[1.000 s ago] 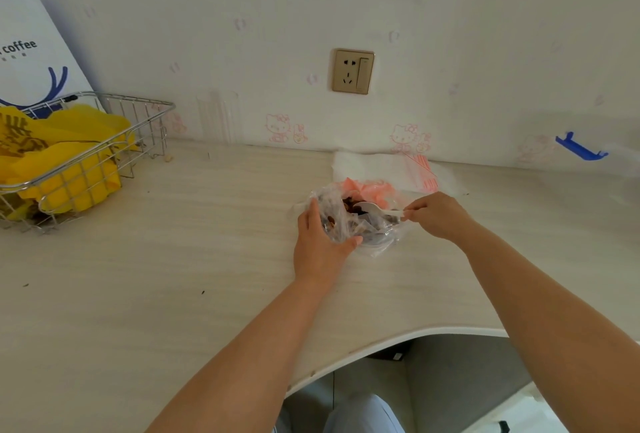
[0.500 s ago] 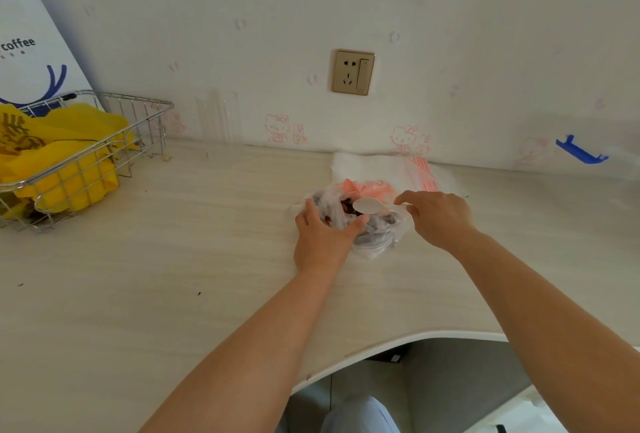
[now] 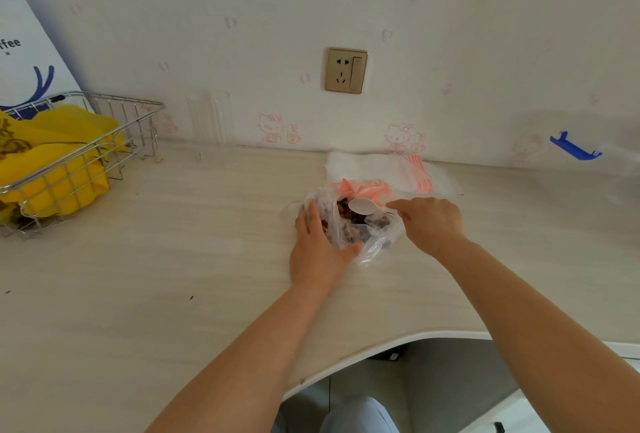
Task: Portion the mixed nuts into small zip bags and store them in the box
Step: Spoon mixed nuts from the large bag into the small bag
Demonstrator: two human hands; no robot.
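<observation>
A clear plastic bag of mixed nuts (image 3: 349, 225) lies open on the pale wooden table (image 3: 173, 259), with a pink edge at its far side. My left hand (image 3: 317, 245) grips the bag's left side, thumb against the plastic. My right hand (image 3: 429, 221) holds a white plastic spoon (image 3: 362, 206) by its handle, its bowl over the nuts in the bag's mouth. Behind the bag lies a flat stack of small clear zip bags (image 3: 391, 169) with red stripes.
A wire basket (image 3: 86, 152) with yellow bags stands at the far left, a white coffee bag (image 3: 24, 52) behind it. A clear glass (image 3: 207, 117) stands by the wall. A blue clip (image 3: 575, 147) lies at the far right. The table's curved front edge runs near my body.
My right hand turned over the bag and brought the spoon's bowl up over the nuts. My left hand kept its hold on the bag.
</observation>
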